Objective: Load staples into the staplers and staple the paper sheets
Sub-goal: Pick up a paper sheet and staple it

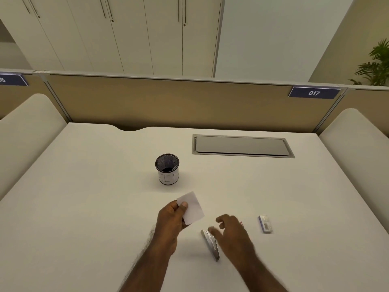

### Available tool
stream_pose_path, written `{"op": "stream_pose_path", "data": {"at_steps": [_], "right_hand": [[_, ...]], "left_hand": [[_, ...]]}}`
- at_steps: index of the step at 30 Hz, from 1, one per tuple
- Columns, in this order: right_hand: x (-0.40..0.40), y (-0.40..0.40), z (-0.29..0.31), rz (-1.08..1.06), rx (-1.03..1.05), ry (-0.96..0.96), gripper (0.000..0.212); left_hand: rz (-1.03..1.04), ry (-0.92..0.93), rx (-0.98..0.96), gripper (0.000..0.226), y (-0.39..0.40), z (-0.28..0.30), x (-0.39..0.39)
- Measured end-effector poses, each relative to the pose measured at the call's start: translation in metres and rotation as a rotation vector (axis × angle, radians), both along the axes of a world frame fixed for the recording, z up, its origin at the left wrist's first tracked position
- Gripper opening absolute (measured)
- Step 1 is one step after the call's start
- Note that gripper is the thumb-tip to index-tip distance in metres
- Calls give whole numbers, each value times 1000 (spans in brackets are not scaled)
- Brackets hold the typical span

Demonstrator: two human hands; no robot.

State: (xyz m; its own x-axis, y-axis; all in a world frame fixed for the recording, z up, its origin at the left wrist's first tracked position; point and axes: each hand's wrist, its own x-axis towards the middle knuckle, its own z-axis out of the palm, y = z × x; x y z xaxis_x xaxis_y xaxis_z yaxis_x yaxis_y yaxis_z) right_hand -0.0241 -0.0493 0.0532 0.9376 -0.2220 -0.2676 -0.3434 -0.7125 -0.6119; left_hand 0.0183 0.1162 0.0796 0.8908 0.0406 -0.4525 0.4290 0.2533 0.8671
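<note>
Your left hand [171, 221] pinches a small stack of paper sheets [192, 207] by the near-left corner, thumb on top, lifted a little off the desk [84, 197]. Your right hand [232, 232] hovers w/ fingers loosely spread, gripping nothing; fingertips are over the stapler [211, 244], contact unclear (motion blur). That stapler lies flat just right of the paper, long axis running near-to-far, nose pointing away and slightly left, so the right hand is much nearer. A staple box [265, 224] sits further right, apart from both hands. Next step is likely grabbing the stapler & bringing the paper's corner to its mouth.
</note>
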Motion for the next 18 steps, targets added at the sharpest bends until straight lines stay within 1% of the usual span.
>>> {"op": "stream_pose_path", "data": {"at_steps": [1,2,3,5,8,12,14,15,18], "right_hand": [[-4,4,-12,65,-134,31,44],[-8,8,-22,98,-190,60,57],[-10,13,-31,102,-208,72,66],[-11,19,-46,88,-253,65,77],[-11,22,-60,85,-294,42,76],[-10,19,-71,98,-281,-1,60],[-7,15,-73,55,-214,-3,52],[-5,13,-70,21,-129,-4,49],[3,1,-48,-47,282,-18,34]], "left_hand": [[-10,-11,16,18,2,1,2],[-28,-20,31,20,3,2,3],[-44,-29,45,22,3,4,3],[-65,-43,58,24,1,7,3],[-76,-57,62,25,-2,9,3],[-55,-62,84,20,-2,8,4],[-47,-56,85,17,0,8,4],[-42,-53,86,16,2,8,4],[2,-53,84,14,7,8,6]]}}
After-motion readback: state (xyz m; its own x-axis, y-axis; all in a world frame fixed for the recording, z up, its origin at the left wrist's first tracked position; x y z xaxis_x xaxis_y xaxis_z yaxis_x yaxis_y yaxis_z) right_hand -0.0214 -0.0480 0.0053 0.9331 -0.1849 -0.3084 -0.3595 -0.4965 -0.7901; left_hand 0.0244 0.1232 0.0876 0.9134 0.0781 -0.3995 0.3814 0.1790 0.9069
